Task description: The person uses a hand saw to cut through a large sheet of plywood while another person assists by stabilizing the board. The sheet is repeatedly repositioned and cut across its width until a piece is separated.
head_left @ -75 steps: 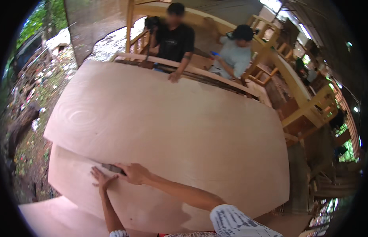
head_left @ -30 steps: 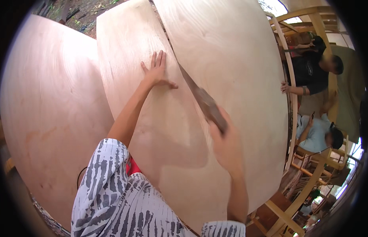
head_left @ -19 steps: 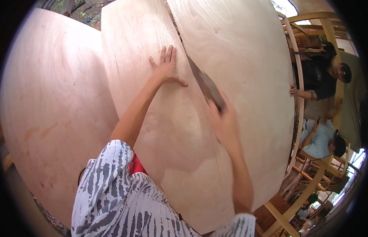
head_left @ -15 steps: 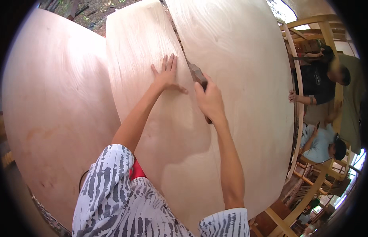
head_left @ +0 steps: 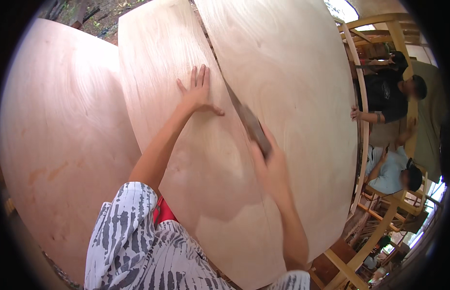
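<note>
My left hand (head_left: 199,98) lies on the pale plywood strip (head_left: 159,58), fingers spread, thumb toward the cut. My right hand (head_left: 272,166), blurred by motion, is closed around the brown handle of a handsaw (head_left: 251,123). Its dark blade slants away from me along the line between the strip and the wide plywood panel (head_left: 302,96) on the right. Beyond the blade, this line is an open gap (head_left: 205,36) with ground showing through. Nearer me, only a faint line continues across the wood.
Another plywood sheet (head_left: 65,121) lies to the left, beside the strip. At the right, a person in a dark shirt (head_left: 387,94) rests a hand near the panel's edge, and another in light blue (head_left: 389,176) is close by. Wooden framing (head_left: 375,241) stands there.
My right hand has drawn the handsaw back toward me and slightly right, showing more of its blade. My left hand stays flat on the strip; the whole view has shifted slightly.
</note>
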A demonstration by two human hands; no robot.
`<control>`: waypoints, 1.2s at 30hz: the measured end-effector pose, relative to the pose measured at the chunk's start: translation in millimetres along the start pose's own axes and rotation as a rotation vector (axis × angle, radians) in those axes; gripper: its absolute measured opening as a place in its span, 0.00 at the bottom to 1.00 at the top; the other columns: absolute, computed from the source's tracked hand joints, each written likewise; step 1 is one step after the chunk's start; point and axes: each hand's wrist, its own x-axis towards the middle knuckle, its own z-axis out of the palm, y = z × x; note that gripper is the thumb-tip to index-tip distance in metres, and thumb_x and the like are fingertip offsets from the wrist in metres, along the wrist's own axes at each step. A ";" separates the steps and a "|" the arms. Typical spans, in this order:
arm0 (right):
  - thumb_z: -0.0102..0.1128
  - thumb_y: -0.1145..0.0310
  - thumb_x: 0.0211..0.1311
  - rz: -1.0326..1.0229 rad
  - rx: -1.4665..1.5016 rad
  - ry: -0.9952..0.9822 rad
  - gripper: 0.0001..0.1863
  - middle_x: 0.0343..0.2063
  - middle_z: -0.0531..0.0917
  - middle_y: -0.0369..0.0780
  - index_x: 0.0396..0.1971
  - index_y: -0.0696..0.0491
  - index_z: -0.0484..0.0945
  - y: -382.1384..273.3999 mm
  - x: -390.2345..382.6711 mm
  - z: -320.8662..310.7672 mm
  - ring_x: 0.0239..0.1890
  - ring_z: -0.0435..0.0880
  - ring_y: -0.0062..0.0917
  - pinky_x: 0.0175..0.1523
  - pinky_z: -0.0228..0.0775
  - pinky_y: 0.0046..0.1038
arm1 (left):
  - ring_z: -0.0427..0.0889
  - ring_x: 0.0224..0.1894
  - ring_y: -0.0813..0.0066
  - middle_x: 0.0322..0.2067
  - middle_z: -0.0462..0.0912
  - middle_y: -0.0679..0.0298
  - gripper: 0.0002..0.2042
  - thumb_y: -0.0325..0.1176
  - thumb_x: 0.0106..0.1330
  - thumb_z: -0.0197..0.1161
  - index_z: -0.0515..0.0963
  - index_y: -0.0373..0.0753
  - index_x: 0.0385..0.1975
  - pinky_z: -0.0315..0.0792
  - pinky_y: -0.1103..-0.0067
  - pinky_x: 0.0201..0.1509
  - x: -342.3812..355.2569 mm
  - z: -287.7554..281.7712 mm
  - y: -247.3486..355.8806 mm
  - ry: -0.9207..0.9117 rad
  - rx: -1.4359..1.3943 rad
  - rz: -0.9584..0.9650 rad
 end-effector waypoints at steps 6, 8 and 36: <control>0.58 0.62 0.74 -0.133 -0.061 0.010 0.29 0.29 0.82 0.53 0.69 0.62 0.70 2.6 63.6 13.7 0.29 0.82 0.38 0.41 0.73 0.36 | 0.26 0.85 0.56 0.84 0.34 0.59 0.85 0.73 0.23 0.82 0.35 0.38 0.82 0.29 0.24 0.72 1.5 10.2 -1.6 -0.003 -0.035 0.041; 0.59 0.64 0.73 0.011 -0.052 -0.047 0.29 0.30 0.83 0.52 0.69 0.62 0.70 -34.3 10.9 -14.5 0.29 0.81 0.35 0.40 0.73 0.36 | 0.27 0.85 0.56 0.84 0.34 0.60 0.85 0.73 0.23 0.82 0.35 0.39 0.82 0.29 0.24 0.72 -4.2 3.0 -19.6 0.023 -0.016 -0.010; 0.55 0.70 0.75 0.183 -0.096 0.001 0.28 0.58 0.83 0.51 0.71 0.64 0.68 -99.6 -140.7 -101.3 0.57 0.83 0.30 0.61 0.72 0.28 | 0.26 0.85 0.56 0.84 0.34 0.59 0.83 0.75 0.26 0.80 0.36 0.40 0.82 0.31 0.23 0.71 -5.1 3.3 -9.5 0.108 0.045 0.012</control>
